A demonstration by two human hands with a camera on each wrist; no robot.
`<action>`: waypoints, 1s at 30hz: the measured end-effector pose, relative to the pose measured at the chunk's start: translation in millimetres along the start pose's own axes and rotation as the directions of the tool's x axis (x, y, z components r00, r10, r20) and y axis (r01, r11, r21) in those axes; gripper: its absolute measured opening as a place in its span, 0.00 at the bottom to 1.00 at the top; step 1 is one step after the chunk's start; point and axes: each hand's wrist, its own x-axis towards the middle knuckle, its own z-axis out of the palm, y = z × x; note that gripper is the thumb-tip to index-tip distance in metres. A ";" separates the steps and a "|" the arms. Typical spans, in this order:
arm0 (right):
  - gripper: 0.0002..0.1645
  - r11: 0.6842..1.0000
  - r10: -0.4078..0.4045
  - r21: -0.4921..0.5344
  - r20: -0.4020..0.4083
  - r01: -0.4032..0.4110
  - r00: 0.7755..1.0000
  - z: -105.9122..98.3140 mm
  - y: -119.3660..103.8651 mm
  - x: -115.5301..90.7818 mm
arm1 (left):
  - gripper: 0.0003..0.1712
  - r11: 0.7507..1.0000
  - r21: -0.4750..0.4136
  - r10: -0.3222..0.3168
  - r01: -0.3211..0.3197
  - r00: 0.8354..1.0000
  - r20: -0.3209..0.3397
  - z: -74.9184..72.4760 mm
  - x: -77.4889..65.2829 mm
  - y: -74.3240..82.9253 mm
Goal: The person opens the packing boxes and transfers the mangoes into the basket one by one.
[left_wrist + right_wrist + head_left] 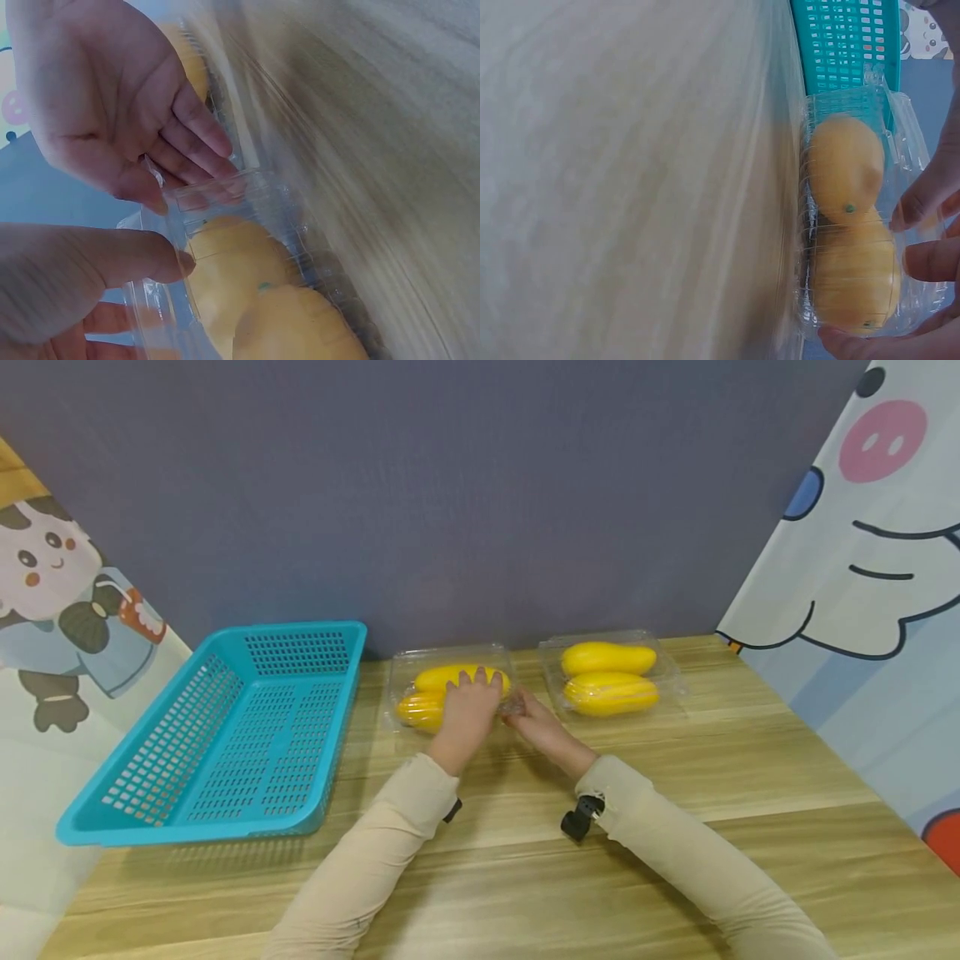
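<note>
A clear plastic clamshell box (401, 662) holds two oblong yellow fruits, a far one (435, 678) and a near one (422, 712). My left hand (471, 710) reaches over the box and grips its plastic. In the left wrist view its thumb (161, 257) lies on one side of the plastic, with fingers showing behind. At the box's right end, my right hand (543, 725) pinches the plastic edge. Small green stem spots show on the fruits (847, 161) in the right wrist view. I cannot tell whether the lid is fastened.
On the right stands a second clear clamshell box (551, 652) with two yellow fruits (609, 657). A blue slotted plastic basket (202, 837) sits at the left of the wooden table (510, 893). Behind the table rises a grey wall panel (480, 510).
</note>
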 end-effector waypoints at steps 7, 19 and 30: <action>0.41 1.000 0.007 -0.009 -0.002 -0.007 1.000 -0.5 1.2 0.1 | 0.25 0.998 0.051 0.025 -0.026 1.000 0.018 -1.0 0.7 2.2; 0.41 1.000 0.001 0.006 0.000 -0.001 1.000 0.1 2.1 -0.2 | 0.20 0.995 0.093 0.029 -0.023 0.998 -0.064 5.2 0.3 8.1; 0.36 0.996 -0.073 0.047 0.019 0.072 0.997 -1.5 2.5 0.0 | 0.19 0.996 0.078 0.037 -0.033 0.998 -0.047 3.9 4.7 9.0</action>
